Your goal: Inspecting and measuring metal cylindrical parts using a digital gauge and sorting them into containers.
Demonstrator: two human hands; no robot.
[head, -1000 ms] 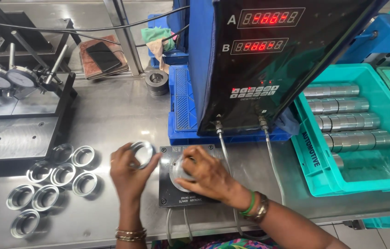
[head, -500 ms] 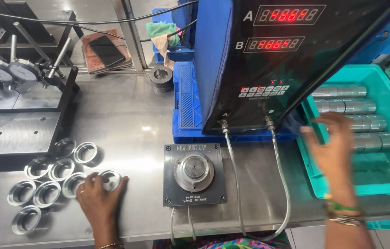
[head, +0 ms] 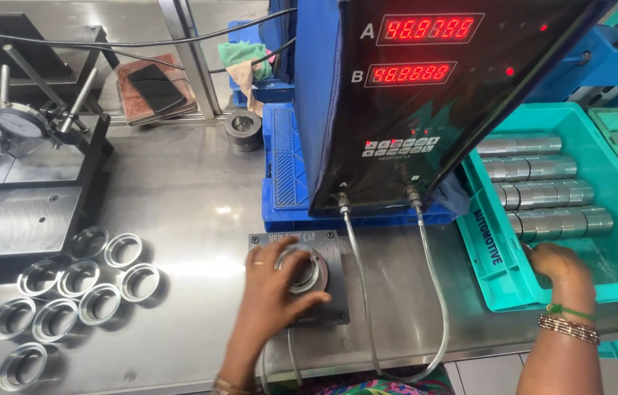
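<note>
My left hand (head: 276,292) lies over the dark square gauge block (head: 331,252) at the table's front. Its fingers curl around a metal ring (head: 305,269) seated on the block's round centre plug. My right hand (head: 561,267) reaches into the front of the teal tray (head: 495,252), beside the nearest row of stacked metal rings (head: 561,221). The fingertips are hidden behind the tray wall, so I cannot see whether they hold anything. Two clear hoses (head: 429,285) run from the block up to the black readout box (head: 426,88) with red digit displays.
Several loose metal rings (head: 78,289) lie grouped at the left front. Dial gauges on a black stand (head: 2,124) sit at the far left, with a phone on a brown pad (head: 155,88) behind. A blue crate (head: 287,168) carries the readout box. A single dark ring (head: 243,128) stands behind.
My left hand has moved right from the loose ring group onto the gauge block, where a ring now sits. My right hand has dropped lower, to the teal tray's front.
</note>
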